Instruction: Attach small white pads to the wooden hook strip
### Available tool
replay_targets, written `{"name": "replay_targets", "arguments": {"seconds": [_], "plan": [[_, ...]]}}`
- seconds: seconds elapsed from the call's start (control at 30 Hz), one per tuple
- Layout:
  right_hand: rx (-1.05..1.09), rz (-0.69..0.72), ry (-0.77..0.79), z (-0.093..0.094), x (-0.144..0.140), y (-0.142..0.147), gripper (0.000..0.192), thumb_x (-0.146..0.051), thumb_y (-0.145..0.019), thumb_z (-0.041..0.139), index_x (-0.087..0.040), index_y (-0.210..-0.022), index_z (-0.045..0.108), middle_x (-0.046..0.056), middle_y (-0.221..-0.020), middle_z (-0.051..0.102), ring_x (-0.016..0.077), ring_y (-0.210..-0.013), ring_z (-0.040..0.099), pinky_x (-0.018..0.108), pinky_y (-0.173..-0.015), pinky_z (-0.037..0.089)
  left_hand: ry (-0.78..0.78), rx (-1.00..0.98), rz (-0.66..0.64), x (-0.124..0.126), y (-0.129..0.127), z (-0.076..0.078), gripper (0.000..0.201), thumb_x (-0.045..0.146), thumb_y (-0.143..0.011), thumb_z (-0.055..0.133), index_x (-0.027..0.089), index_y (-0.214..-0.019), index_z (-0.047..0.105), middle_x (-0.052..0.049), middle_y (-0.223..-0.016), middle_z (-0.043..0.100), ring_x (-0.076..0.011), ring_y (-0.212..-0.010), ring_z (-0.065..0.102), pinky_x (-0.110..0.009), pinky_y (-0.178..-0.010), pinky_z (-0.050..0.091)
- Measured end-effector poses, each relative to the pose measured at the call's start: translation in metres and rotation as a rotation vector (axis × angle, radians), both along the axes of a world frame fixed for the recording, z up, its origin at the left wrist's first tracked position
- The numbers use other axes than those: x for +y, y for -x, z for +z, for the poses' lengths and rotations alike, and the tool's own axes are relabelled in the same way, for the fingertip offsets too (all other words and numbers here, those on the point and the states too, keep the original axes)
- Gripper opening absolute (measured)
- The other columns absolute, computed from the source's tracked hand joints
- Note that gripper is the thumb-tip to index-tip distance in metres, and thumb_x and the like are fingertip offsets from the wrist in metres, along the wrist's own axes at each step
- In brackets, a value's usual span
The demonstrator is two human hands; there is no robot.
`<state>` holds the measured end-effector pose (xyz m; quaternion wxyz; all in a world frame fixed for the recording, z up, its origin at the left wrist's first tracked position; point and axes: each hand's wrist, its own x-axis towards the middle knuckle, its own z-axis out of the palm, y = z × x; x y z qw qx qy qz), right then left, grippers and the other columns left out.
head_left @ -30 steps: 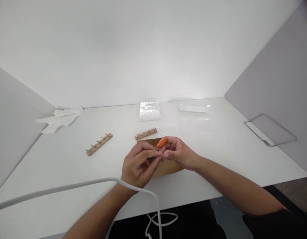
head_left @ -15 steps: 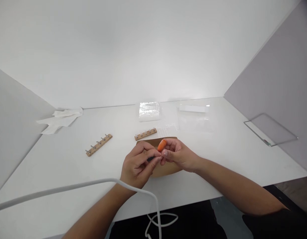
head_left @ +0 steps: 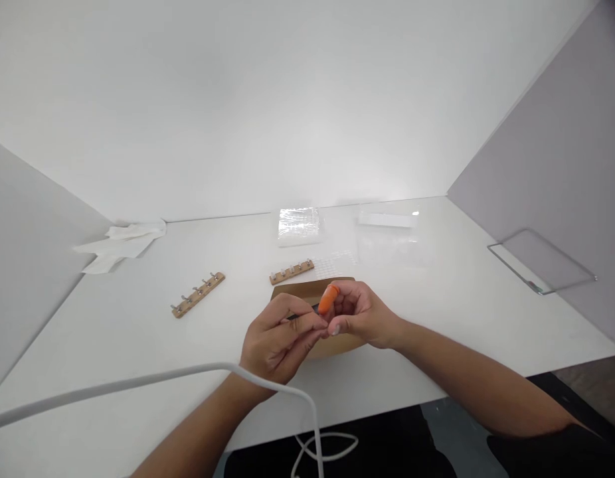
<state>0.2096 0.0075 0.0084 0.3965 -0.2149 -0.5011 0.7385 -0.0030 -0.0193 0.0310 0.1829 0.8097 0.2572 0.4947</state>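
My left hand is closed in a pinch, fingertips pressed together at the middle. Whatever it pinches is too small or too hidden to name. My right hand meets it there, thumb against the left fingertips and other fingers curled behind. An orange finger cot covers the right index fingertip, which is lifted away from the thumb. Both hands are over an open brown tray, whose inside is mostly hidden; something dark shows between the hands. Beyond it lies a wooden strip with a row of small clear-topped fittings.
Another wooden strip with metal wing-shaped pieces lies left. Further back are a plastic-wrapped pack, a clear sheet of small dots and a clear bag. White tissues, a wire frame and a white cable are around.
My right index finger with the orange finger cot has tipped more upright and away from the thumb. The hands have stayed together over the tray; the view has shifted slightly.
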Motion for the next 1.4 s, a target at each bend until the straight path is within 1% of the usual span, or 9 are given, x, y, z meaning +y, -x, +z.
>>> {"name": "replay_targets", "arguments": {"seconds": [0.23, 0.33, 0.43, 0.6, 0.73, 0.97, 1.07, 1.2, 1.4], "plan": [[-0.163, -0.185, -0.14, 0.001, 0.011, -0.008, 0.039, -0.028, -0.067, 0.1, -0.021, -0.093, 0.072, 0.003, -0.089, 0.078, 0.0177, -0.079, 0.075, 0.031, -0.071, 0.062, -0.187, 0.109, 0.171, 0.013, 0.004, -0.006, 0.021, 0.005, -0.088, 0.078, 0.02, -0.102, 0.074, -0.003, -0.092, 0.074, -0.0157, -0.085, 0.067, -0.032, -0.077, 0.058], [-0.354, -0.355, -0.341, 0.001, 0.013, -0.01, 0.04, -0.041, -0.068, 0.099, -0.024, -0.093, 0.073, 0.004, -0.09, 0.078, 0.0191, -0.076, 0.071, 0.034, -0.068, 0.059, -0.183, 0.164, 0.225, 0.019, 0.011, -0.008, 0.018, 0.007, -0.092, 0.076, 0.022, -0.103, 0.074, -0.003, -0.094, 0.078, -0.0174, -0.089, 0.067, -0.035, -0.083, 0.059], [-0.57, -0.485, -0.567, -0.001, 0.016, -0.014, 0.034, -0.05, -0.077, 0.093, -0.028, -0.095, 0.074, 0.004, -0.089, 0.077, 0.0198, -0.073, 0.065, 0.037, -0.068, 0.056, -0.146, 0.229, 0.4, 0.026, 0.019, -0.015, 0.013, 0.013, -0.096, 0.072, 0.023, -0.103, 0.076, -0.003, -0.09, 0.08, -0.0227, -0.101, 0.068, -0.036, -0.082, 0.061], [-0.656, -0.589, -0.719, -0.004, 0.032, -0.016, 0.032, -0.055, -0.084, 0.086, -0.028, -0.098, 0.074, 0.007, -0.097, 0.079, 0.0228, -0.078, 0.067, 0.038, -0.063, 0.052, -0.063, 0.277, 0.57, 0.033, 0.025, -0.034, 0.021, 0.018, -0.104, 0.059, 0.024, -0.112, 0.077, -0.004, -0.094, 0.083, -0.0287, -0.129, 0.068, -0.037, -0.083, 0.064], [-0.762, -0.531, -0.85, 0.002, 0.06, -0.012, 0.034, -0.058, -0.087, 0.082, -0.027, -0.1, 0.074, 0.006, -0.102, 0.08, 0.0239, -0.084, 0.071, 0.037, -0.065, 0.051, 0.008, 0.367, 0.666, 0.035, 0.026, -0.041, 0.027, 0.017, -0.106, 0.052, 0.023, -0.12, 0.075, -0.007, -0.105, 0.083, -0.0293, -0.138, 0.063, -0.032, -0.074, 0.063], [-0.852, -0.394, -0.813, -0.001, 0.101, 0.008, 0.039, -0.062, -0.087, 0.079, -0.026, -0.099, 0.074, 0.002, -0.1, 0.079, 0.0208, -0.086, 0.072, 0.032, -0.071, 0.049, 0.038, 0.415, 0.644, 0.032, 0.025, -0.04, 0.027, 0.014, -0.105, 0.052, 0.022, -0.123, 0.07, -0.005, -0.098, 0.083, -0.0296, -0.143, 0.057, -0.034, -0.078, 0.063], [-0.905, -0.385, -0.811, -0.008, 0.104, 0.013, 0.039, -0.064, -0.088, 0.078, -0.026, -0.097, 0.075, 0.001, -0.091, 0.075, 0.0181, -0.079, 0.068, 0.03, -0.071, 0.047, 0.042, 0.416, 0.629, 0.031, 0.024, -0.039, 0.025, 0.014, -0.104, 0.055, 0.021, -0.123, 0.069, -0.006, -0.1, 0.082, -0.031, -0.136, 0.059, -0.034, -0.077, 0.061], [-0.993, -0.387, -0.846, -0.011, 0.105, 0.017, 0.039, -0.066, -0.089, 0.075, -0.028, -0.098, 0.077, -0.001, -0.074, 0.064, 0.0164, -0.071, 0.06, 0.029, -0.068, 0.041, 0.11, 0.461, 0.66, 0.029, 0.024, -0.038, 0.017, 0.019, -0.103, 0.058, 0.021, -0.116, 0.069, -0.006, -0.09, 0.08, -0.0304, -0.11, 0.06, -0.028, -0.062, 0.051], [-1.027, -0.381, -0.795, -0.01, 0.111, 0.02, 0.04, -0.068, -0.086, 0.077, -0.03, -0.095, 0.078, -0.002, -0.072, 0.062, 0.0163, -0.069, 0.057, 0.029, -0.065, 0.039, 0.081, 0.456, 0.677, 0.028, 0.023, -0.036, 0.011, 0.023, -0.102, 0.06, 0.02, -0.108, 0.069, -0.006, -0.081, 0.075, -0.0276, -0.098, 0.054, -0.026, -0.058, 0.044]]}}
